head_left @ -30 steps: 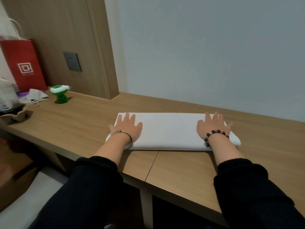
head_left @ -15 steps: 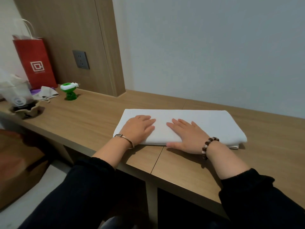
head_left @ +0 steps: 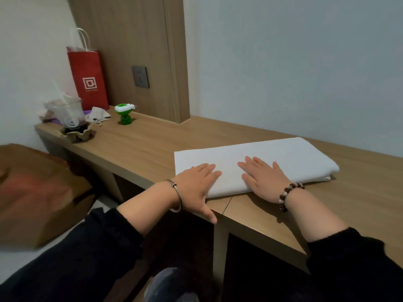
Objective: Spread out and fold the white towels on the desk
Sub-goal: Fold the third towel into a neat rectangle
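Wooden desk [head_left: 152, 147], folded white towel [head_left: 283, 155] (near edge), red bag [head_left: 89, 81]

Both hands [head_left: 231, 179] lie on the towel [head_left: 283, 155] at the desk's [head_left: 152, 147] near edge, bag [head_left: 88, 81] far left.

flat hands on a folded white towel [head_left: 283, 153]
left hand [head_left: 196, 182] at its eight o'clock, right hand [head_left: 262, 177] at six; red bag [head_left: 88, 81] far off at ten.
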### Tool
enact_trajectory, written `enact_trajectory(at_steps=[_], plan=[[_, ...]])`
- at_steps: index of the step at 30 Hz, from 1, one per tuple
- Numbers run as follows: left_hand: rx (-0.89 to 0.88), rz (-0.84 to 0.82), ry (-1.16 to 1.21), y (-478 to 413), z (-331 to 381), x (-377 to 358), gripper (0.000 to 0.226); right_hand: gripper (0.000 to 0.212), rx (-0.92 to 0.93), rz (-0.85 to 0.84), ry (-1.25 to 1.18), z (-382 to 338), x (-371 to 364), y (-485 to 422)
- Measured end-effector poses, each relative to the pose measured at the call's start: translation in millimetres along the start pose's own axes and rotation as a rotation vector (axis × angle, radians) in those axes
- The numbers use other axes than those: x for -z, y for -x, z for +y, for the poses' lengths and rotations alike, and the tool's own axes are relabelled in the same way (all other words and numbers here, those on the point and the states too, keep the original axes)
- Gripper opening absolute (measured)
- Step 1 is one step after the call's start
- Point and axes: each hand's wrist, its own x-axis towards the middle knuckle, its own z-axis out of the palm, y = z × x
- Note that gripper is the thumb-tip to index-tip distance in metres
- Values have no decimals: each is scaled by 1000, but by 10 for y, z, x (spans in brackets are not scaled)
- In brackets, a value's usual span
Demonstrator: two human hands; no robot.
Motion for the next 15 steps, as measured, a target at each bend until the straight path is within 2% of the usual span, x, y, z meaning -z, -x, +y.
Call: enact_trajectory(at_steps=[2, 7, 12, 15], plan=[[32, 25, -141, 90, 118, -46, 121, 51, 7, -7, 12, -38, -17, 17], [116, 130, -280, 143, 343, -40, 66, 55, 76, -26, -14, -153, -37, 78], [98, 71, -335, 278, 343, 81, 57, 76, 159, -63, -2, -194, -56, 186], [103, 67, -320, 319, 263, 315, 34, 87, 150, -29, 5, -290, -58, 190]])
